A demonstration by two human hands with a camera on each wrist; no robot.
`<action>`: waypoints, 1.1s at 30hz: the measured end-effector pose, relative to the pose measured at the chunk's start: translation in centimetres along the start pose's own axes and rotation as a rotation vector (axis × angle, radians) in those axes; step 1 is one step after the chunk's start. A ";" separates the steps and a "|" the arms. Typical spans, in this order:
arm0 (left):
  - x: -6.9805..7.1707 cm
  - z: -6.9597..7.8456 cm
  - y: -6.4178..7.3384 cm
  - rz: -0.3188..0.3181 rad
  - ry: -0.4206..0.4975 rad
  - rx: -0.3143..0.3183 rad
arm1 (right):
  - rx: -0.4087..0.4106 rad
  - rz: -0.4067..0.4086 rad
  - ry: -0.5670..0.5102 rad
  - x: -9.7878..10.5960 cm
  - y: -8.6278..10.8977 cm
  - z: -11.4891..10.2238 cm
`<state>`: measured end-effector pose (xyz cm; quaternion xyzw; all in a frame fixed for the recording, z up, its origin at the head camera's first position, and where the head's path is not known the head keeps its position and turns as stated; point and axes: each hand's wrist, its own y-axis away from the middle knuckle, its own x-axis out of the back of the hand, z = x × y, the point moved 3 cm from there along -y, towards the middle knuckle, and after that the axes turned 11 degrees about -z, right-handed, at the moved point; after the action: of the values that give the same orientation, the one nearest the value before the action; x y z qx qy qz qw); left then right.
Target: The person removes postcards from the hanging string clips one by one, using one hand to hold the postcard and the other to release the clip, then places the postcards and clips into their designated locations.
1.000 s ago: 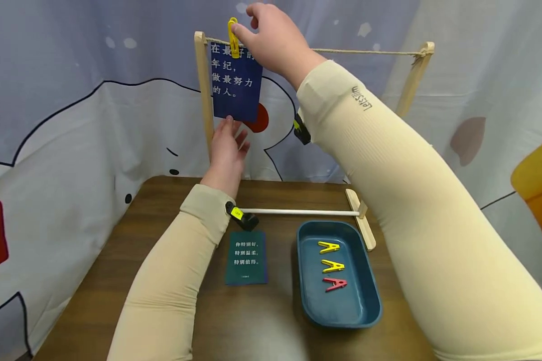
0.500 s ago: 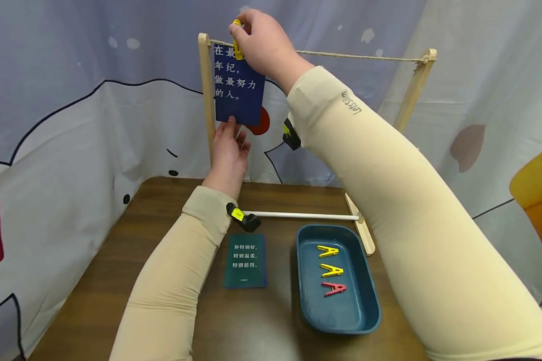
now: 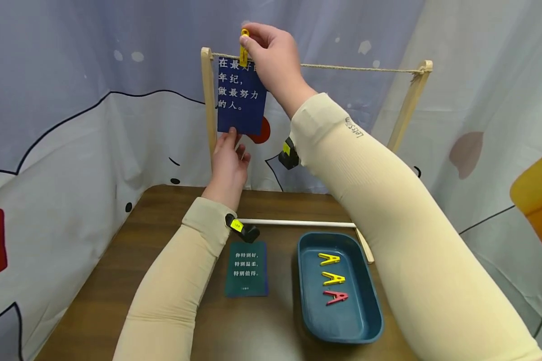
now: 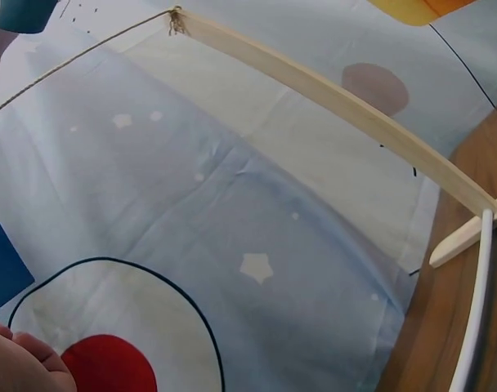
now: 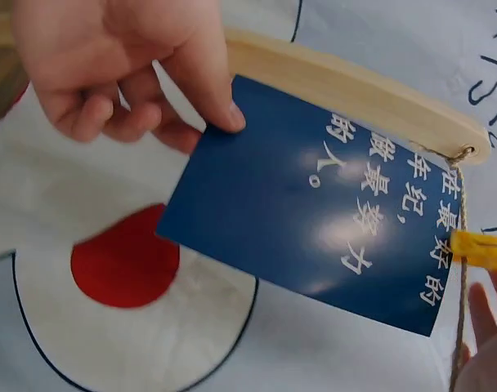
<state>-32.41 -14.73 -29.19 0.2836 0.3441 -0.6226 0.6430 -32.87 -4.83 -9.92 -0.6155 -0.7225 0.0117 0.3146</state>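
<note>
A dark blue card (image 3: 239, 120) with white characters hangs at the left end of a thin rope (image 3: 343, 67). My left hand (image 3: 229, 168) pinches its lower edge, the thumb on the printed face, as the right wrist view shows. At the card's top edge, a yellow clothespin (image 3: 243, 58) sits over rope and card. My right hand (image 3: 280, 62) pinches the upper end of this clothespin between thumb and finger. In the right wrist view the clothespin (image 5: 481, 249) meets the card's top edge; much of the right hand is cut off there.
The rope runs between two wooden posts, left (image 3: 209, 100) and right (image 3: 408, 108), joined low down by a white rod (image 3: 298, 222). A blue tray (image 3: 343, 339) holds two yellow clothespins (image 3: 329, 259) and a red clothespin (image 3: 336, 297). A green card (image 3: 246, 281) lies left of it.
My right hand's fingers, spread beside the yellow clothespin a second ago, have come together on its upper end. The left hand stays at the card's lower edge. The head view has shifted slightly.
</note>
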 end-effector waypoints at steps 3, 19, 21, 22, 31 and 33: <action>0.0 -0.2 0.1 -0.009 -0.028 -0.005 | 0.043 0.149 -0.119 0.8 0.4 0.3; 5.4 -2.9 6.3 0.095 -0.356 0.093 | 0.223 0.247 -0.413 1.5 7.6 3.1; 6.8 -2.8 7.4 0.101 -0.402 0.135 | 0.221 0.201 -0.336 1.3 9.0 4.5; 7.4 -2.8 7.9 0.101 -0.416 0.155 | 0.211 0.176 -0.297 1.2 9.8 5.2; 13.6 -2.7 12.7 0.059 -0.606 0.427 | 0.087 -0.049 0.093 2.0 18.0 10.4; 14.6 -2.8 13.9 0.029 -0.632 0.476 | 0.100 -0.109 0.174 2.0 19.9 11.0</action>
<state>-19.02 -20.44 -43.42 0.2239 -0.0291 -0.7325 0.6422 -20.53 5.89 -25.92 -0.5576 -0.7233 -0.0229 0.4066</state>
